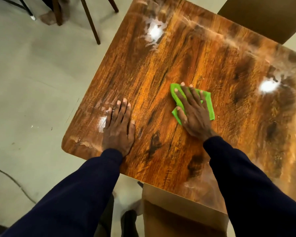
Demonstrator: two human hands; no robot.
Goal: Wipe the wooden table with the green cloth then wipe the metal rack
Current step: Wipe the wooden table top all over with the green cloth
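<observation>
Nearest the camera, two dark blue sleeves (pixel 85 194) reach over the near edge of the wooden table (pixel 161 65). Left hand (pixel 119 127): flat on bare wood by the near-left corner, fingers straight, holding nothing. Right hand (pixel 193 113): spread flat, pressing the green cloth (pixel 208 103) onto the tabletop near its middle; folded cloth shows round the fingers. Farther on, white smeary patches (pixel 155 31) on the wood. Beyond the far-left edge, dark chair legs (pixel 91 19) on a pale floor (pixel 32 74).

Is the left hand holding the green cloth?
No, the right hand presses the green cloth; the left hand lies flat on the wooden table.
</observation>
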